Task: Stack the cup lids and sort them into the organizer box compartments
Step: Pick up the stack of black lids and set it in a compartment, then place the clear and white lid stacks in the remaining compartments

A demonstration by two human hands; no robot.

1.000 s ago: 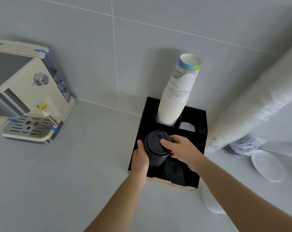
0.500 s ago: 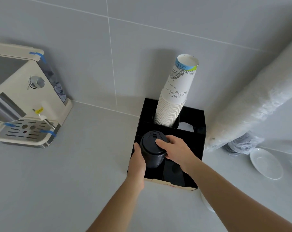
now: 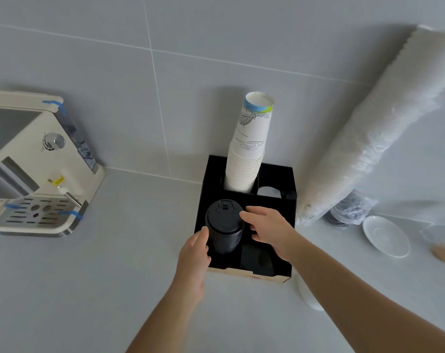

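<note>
A stack of black cup lids [image 3: 224, 222] stands in the front-left compartment of the black organizer box [image 3: 274, 169]. My left hand [image 3: 193, 253] wraps the stack's lower left side, thumb pressed against it. My right hand [image 3: 269, 230] hovers over the front-right compartment with fingers spread, its index fingertip just touching the top lid's rim. A tall stack of white paper cups [image 3: 249, 154] rises from the back-left compartment. A white lid [image 3: 268, 192] lies in the back-right compartment.
A cream coffee machine [image 3: 38, 169] stands at the left against the tiled wall. A long plastic-wrapped sleeve of white lids or cups [image 3: 369, 128] leans right of the box, over a bag of dark items [image 3: 348, 210]. A white saucer [image 3: 385, 236] lies far right.
My right hand has slid off the top of the black lid stack to its right side and spread its fingers. The stack sits slightly lower in the compartment. My left hand stays on it.
</note>
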